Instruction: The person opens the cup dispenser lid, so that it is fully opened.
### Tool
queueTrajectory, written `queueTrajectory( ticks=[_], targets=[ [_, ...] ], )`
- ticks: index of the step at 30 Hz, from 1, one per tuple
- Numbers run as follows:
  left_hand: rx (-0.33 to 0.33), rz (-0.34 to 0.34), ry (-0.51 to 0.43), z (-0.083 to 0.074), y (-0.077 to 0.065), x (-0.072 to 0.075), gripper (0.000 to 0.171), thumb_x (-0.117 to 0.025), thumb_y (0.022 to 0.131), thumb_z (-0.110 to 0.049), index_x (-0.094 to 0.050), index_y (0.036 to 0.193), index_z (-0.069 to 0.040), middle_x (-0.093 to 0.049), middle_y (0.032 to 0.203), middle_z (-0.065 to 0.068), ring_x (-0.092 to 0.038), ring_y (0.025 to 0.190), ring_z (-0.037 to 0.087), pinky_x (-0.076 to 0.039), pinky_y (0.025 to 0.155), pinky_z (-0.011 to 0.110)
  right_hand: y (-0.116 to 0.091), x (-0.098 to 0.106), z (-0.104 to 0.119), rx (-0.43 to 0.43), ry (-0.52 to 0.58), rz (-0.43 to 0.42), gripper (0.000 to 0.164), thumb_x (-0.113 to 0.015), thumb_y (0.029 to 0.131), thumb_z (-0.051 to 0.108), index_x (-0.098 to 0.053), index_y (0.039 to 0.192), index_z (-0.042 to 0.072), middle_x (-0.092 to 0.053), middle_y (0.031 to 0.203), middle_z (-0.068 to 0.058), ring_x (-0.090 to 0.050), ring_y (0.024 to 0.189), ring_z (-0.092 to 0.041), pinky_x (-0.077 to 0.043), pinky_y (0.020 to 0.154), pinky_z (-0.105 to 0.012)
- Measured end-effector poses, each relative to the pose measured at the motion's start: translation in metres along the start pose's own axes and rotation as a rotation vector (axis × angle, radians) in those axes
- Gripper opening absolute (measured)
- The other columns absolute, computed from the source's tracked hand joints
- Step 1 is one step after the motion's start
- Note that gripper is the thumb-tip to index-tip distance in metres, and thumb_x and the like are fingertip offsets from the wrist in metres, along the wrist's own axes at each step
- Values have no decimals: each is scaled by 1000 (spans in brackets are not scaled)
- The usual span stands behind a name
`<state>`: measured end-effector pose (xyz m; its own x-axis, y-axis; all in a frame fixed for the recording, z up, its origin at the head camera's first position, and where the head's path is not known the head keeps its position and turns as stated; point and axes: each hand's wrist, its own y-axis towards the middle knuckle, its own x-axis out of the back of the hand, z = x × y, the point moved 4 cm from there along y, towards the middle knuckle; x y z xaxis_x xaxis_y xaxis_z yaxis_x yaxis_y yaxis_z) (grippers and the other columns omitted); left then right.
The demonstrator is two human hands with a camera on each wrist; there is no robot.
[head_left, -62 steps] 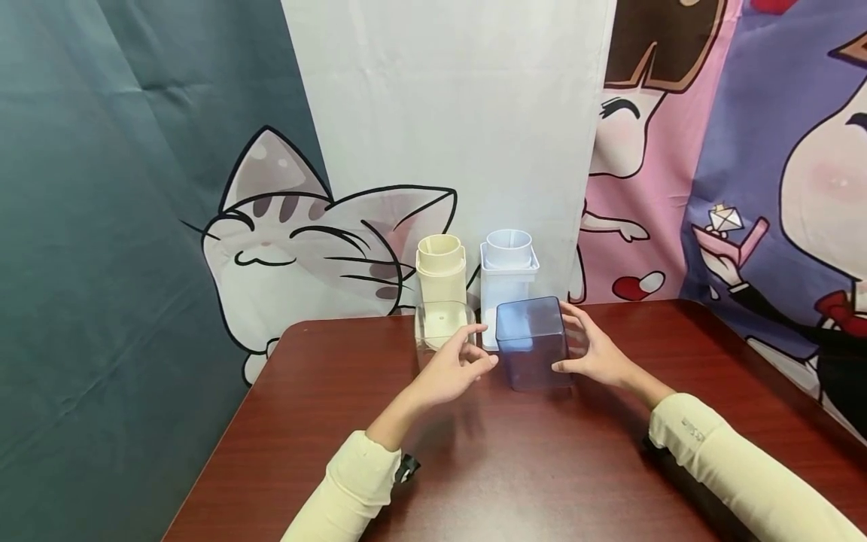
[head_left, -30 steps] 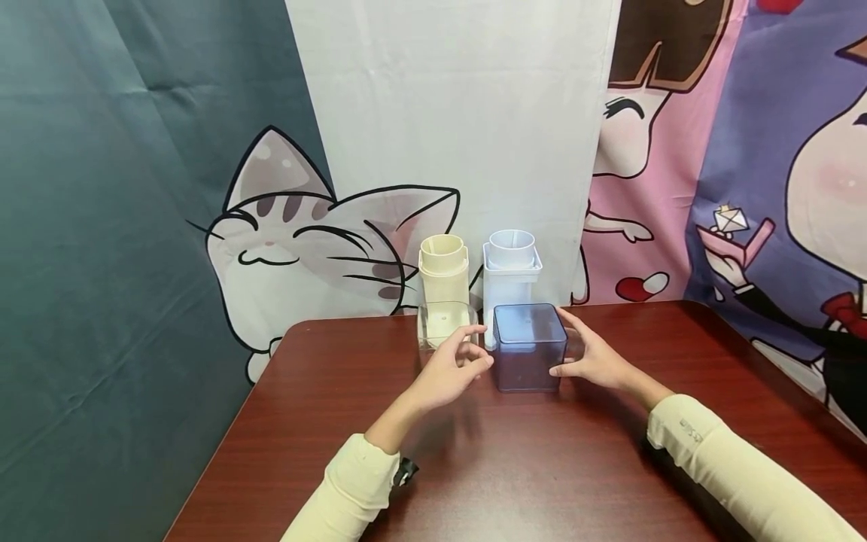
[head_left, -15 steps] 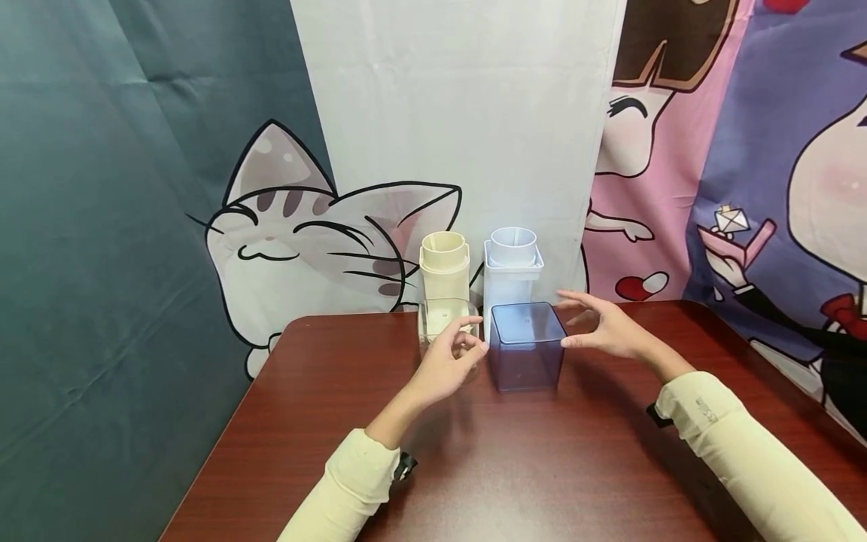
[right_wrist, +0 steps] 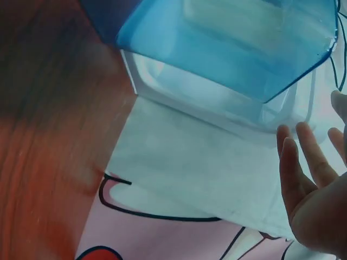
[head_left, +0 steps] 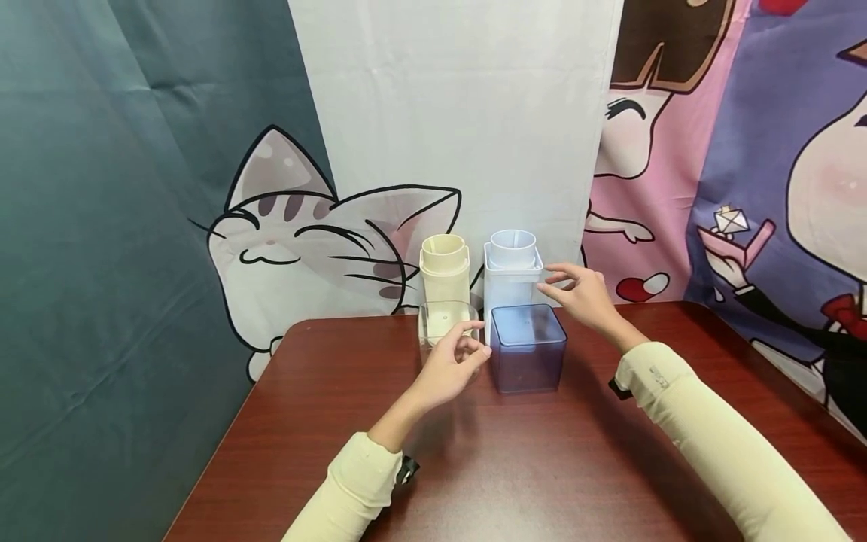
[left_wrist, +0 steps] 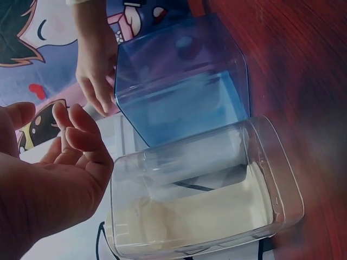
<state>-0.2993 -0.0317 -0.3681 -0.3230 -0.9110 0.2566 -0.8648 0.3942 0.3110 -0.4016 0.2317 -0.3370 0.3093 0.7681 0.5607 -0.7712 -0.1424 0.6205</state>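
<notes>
My left hand (head_left: 447, 369) hovers with loosely bent fingers in front of a clear, rounded square plastic box (head_left: 424, 327). Nothing is between its thumb and fingers. Close to the right side of a pale blue container (head_left: 509, 293) is my right hand (head_left: 584, 296), its fingers partly extended and holding nothing. That container has a square rim with a round cup (head_left: 512, 252) in its top. Before it stands a see-through dark blue square box (head_left: 528, 367), upright on the table. Behind the clear box rises a cream container (head_left: 445, 286) with a round cup on top.
The reddish-brown wooden table (head_left: 521, 467) ends at a printed cloth backdrop (head_left: 460, 113) just behind the containers. Both boxes stand close side by side near the table's back edge.
My right hand has let go of the blue box, drawn back, then risen beside the pale blue container. The blue box, tilted earlier, now stands upright. My left hand has barely moved.
</notes>
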Motion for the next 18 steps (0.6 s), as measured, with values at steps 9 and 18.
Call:
queueTrajectory(
  ticks=[9, 18],
  targets=[
    [1, -30, -8, 0, -1, -1, 41, -61, 98, -9, -50, 138, -6, -65, 93, 14, -54, 64, 11, -45, 56, 25, 14, -7, -8, -24, -36, -14, 34, -79, 86, 24, -73, 116, 8, -75, 94, -13, -72, 76, -30, -54, 59, -29],
    [-29, -20, 2, 1, -1, 0, 43, -62, 98, -11, -49, 138, -6, -65, 96, 21, -54, 64, 11, -45, 56, 23, 24, -15, -14, -66, -98, 16, 38, -79, 86, 29, -72, 118, 8, -75, 97, -15, -72, 81, -32, -57, 65, -45]
  ],
)
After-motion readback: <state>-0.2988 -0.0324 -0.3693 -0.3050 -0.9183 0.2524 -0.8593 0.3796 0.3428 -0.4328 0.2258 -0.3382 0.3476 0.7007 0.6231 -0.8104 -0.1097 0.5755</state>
